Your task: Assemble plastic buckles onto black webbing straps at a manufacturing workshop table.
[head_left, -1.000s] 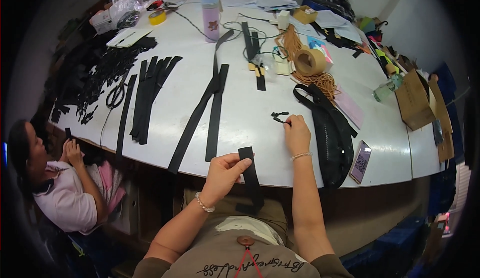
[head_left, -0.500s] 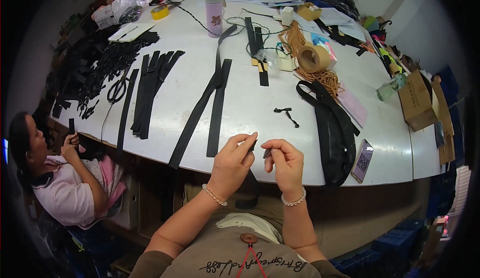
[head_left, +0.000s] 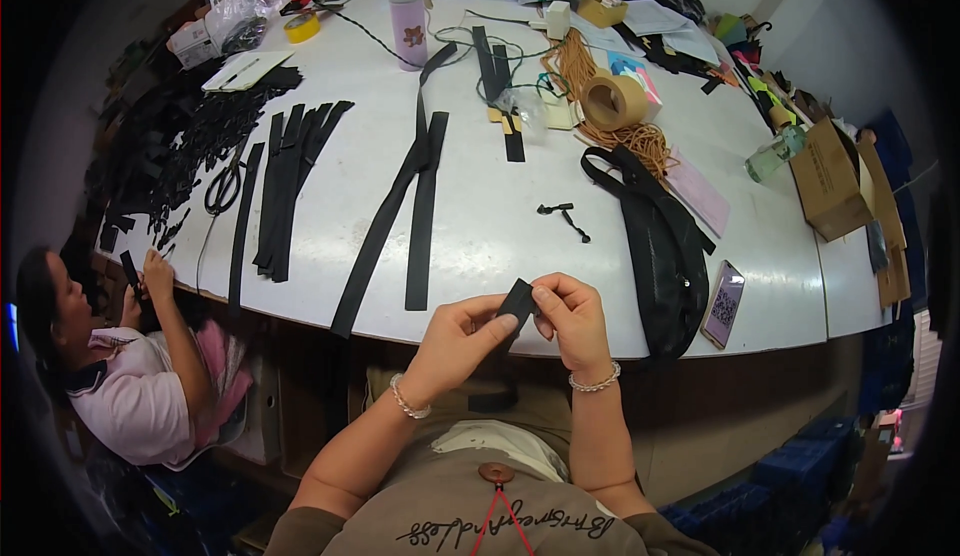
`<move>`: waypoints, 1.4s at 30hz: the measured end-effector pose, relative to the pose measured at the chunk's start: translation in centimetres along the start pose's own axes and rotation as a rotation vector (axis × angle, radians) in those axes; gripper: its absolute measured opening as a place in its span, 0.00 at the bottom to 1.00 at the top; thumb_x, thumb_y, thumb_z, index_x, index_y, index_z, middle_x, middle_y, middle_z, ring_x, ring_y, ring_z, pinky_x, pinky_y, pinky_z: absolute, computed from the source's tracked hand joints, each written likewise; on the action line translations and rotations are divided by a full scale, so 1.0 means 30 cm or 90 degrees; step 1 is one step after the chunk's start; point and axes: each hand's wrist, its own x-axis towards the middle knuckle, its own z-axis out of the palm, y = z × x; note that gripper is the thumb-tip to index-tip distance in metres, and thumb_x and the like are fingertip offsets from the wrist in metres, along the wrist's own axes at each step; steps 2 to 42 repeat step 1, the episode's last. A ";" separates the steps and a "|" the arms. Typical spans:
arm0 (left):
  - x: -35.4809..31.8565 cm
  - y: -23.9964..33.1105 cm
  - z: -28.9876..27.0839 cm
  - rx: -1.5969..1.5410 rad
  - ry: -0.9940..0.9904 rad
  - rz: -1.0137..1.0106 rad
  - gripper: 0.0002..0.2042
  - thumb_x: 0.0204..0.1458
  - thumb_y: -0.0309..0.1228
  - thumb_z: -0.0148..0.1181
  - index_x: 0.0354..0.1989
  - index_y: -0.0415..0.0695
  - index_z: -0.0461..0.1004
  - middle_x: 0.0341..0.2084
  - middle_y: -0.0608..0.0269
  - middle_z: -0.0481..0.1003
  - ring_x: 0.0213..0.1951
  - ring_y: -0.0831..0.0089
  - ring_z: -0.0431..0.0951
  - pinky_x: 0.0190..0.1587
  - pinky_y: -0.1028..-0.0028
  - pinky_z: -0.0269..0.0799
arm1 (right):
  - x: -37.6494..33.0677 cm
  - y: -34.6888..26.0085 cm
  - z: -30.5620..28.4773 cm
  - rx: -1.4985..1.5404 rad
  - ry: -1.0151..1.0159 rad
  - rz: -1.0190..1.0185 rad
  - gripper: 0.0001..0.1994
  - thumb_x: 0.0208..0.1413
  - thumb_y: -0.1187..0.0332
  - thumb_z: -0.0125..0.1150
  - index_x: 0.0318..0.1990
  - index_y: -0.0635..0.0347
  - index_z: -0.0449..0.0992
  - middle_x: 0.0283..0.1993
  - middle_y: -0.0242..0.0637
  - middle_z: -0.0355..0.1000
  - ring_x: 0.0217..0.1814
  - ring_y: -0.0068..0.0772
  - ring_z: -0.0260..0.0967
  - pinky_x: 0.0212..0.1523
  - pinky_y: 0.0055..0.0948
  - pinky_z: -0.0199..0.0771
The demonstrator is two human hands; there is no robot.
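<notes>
My left hand (head_left: 455,344) is closed on a black webbing strap (head_left: 517,300), its thumb lying flat over the strap near the raised end. From there the strap hangs down toward my lap. My right hand (head_left: 573,324) is closed in a pinch at the strap's right edge, its fingertips touching it; any small piece tucked under those fingers is hidden. Both hands are over the front edge of the white table (head_left: 480,256). Beyond them lies a small black cord piece (head_left: 566,220). To the left, two long black straps (head_left: 426,226) lie partly crossed.
A black bag (head_left: 660,246) and a phone (head_left: 723,304) lie right of my hands. Left are a bundle of black straps (head_left: 285,191) and scissors (head_left: 223,188). Farther back stand a bottle (head_left: 408,21) and a tape roll (head_left: 613,104). A co-worker (head_left: 140,356) sits at left, handling a black strip.
My hands have come together, and the strap end is now turned up flat between them. The right fingers moved from apart to touching its edge. The view has shifted slightly.
</notes>
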 end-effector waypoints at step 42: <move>0.000 -0.013 -0.010 0.013 0.011 -0.010 0.17 0.53 0.29 0.59 0.51 0.36 0.71 0.36 0.63 0.76 0.36 0.82 0.74 0.39 0.82 0.70 | -0.001 0.001 -0.007 -0.002 -0.007 -0.007 0.05 0.58 0.73 0.55 0.35 0.66 0.74 0.22 0.27 0.67 0.18 0.12 0.56 0.16 0.13 0.53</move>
